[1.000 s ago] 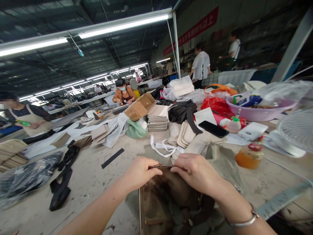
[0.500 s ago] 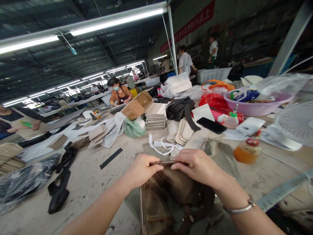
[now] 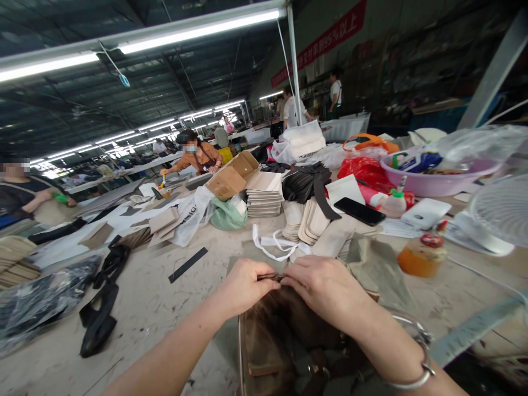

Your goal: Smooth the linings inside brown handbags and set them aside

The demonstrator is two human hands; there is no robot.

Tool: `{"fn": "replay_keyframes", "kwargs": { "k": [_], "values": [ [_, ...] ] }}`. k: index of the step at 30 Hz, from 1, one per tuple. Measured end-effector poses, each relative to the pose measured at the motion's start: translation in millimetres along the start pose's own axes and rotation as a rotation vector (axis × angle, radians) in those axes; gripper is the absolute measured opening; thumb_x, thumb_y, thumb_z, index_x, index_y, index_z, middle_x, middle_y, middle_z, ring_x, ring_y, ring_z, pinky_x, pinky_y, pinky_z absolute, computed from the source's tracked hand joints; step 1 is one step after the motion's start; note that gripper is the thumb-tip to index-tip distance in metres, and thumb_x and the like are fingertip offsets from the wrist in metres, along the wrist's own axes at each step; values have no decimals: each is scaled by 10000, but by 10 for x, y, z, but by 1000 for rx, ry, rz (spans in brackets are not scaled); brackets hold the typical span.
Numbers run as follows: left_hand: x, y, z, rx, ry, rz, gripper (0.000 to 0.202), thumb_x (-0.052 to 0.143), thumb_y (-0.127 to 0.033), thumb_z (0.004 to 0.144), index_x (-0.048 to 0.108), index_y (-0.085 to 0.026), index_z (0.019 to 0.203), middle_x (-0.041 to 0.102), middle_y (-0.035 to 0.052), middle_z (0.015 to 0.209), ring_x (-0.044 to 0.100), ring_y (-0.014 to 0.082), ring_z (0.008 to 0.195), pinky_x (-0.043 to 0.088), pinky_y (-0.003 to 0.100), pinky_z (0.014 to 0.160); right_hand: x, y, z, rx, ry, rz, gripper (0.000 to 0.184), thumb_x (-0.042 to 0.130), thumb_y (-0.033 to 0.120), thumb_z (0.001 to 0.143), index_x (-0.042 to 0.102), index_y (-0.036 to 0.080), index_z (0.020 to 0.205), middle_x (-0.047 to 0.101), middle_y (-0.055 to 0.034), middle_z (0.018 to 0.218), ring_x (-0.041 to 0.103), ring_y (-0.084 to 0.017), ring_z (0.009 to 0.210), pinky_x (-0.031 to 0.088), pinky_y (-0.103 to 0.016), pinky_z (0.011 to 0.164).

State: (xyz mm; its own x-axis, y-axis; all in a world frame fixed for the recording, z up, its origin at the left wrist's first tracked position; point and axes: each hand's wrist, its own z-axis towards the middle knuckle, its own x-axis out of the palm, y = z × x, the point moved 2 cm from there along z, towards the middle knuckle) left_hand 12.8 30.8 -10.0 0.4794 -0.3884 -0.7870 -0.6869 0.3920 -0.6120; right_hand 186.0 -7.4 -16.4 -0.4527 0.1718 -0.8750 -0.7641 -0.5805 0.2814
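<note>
A brown leather bag point(image 3: 272, 346) lies on the workbench point(image 3: 157, 308) right in front of me. My left hand point(image 3: 243, 286) pinches the bag's top edge from the left, fingers closed on it. From the right, my right hand point(image 3: 325, 289) grips the same edge, fingertips almost meeting the left ones. A metal bracelet point(image 3: 412, 379) circles my right wrist. The bag's lower part shows straps and a small metal ring point(image 3: 313, 371).
Stacks of beige cut pieces point(image 3: 307, 223), a black phone point(image 3: 358, 212), a glue bottle point(image 3: 394, 203), an orange jar point(image 3: 421, 256), a pink basin point(image 3: 437, 179) and a white fan point(image 3: 499, 214) sit beyond. Black straps point(image 3: 99, 308) lie left. Other people work at far benches.
My two hands have drawn closer together along the bag's top edge, the right sliding left. The view shifted slightly; people in the background moved.
</note>
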Motion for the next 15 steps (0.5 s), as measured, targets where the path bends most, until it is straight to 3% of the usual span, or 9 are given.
{"fn": "replay_keyframes", "kwargs": {
  "k": [7, 10, 15],
  "values": [
    [-80, -37, -188, -115, 25, 49, 181, 656, -310, 668, 661, -169, 782, 577, -41, 665, 486, 129, 621, 289, 206, 523, 52, -32, 29, -3, -39, -3, 243, 479, 258, 909, 616, 187, 721, 601, -19, 687, 538, -141, 674, 345, -264, 635],
    [-108, 10, -223, -129, 6, 110, 148, 625, -296, 693, 605, -159, 638, 492, -52, 573, 441, 110, 576, 249, 211, 505, 45, -72, 25, -4, -23, 18, 242, 484, 273, 912, 620, 188, 731, 604, -17, 697, 538, -139, 687, 342, -258, 634],
    [-150, 112, -125, -89, 111, 46, 200, 601, -275, 717, 566, -142, 572, 356, -60, 524, 353, 83, 539, 218, 206, 487, 21, -85, 9, -35, 18, 45, 245, 489, 299, 914, 607, 193, 727, 609, -4, 715, 543, -134, 701, 329, -252, 622]
  ]
}}
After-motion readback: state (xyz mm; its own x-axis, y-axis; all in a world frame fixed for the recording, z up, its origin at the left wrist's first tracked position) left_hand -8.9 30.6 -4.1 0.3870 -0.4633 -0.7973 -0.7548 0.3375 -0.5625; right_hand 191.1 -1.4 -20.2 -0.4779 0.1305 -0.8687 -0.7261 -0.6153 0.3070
